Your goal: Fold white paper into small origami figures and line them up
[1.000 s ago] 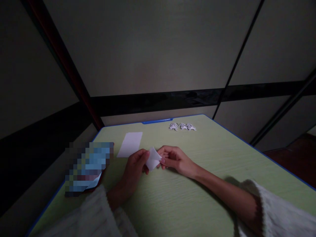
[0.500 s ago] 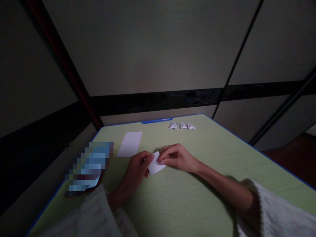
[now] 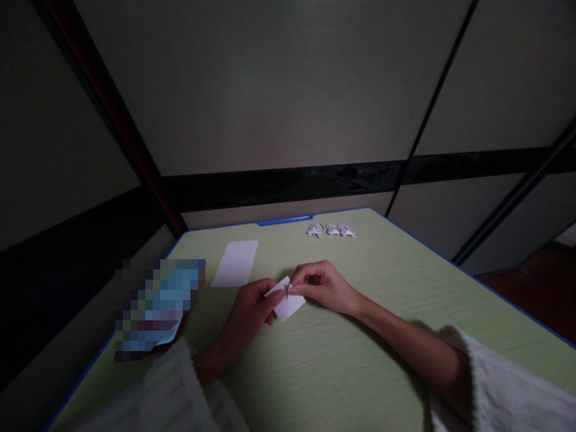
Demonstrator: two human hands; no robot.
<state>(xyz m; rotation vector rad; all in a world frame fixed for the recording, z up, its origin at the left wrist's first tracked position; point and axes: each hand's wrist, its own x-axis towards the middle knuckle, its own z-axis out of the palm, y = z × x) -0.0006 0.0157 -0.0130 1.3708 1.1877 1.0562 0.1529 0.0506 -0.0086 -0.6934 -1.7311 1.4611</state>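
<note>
A small white paper piece [image 3: 288,303] lies low over the green table [image 3: 342,372], near its middle. My left hand [image 3: 252,309] pinches the paper's left edge with closed fingers. My right hand [image 3: 321,285] pinches the top corner, fingertips pressed together where a small fold shows. Both wrists rest close to the table top, white fuzzy sleeves pushed back.
A flat white paper sheet [image 3: 234,263] lies behind my left hand. Three small folded paper figures [image 3: 331,230] sit in a row at the far edge. A blurred blue object [image 3: 155,303] rests at the table's left edge. Dark walls and a red post stand behind.
The paper came down from a raised, tilted hold to lie nearly flat by the table, and my right fingers shifted to pinch its top corner.
</note>
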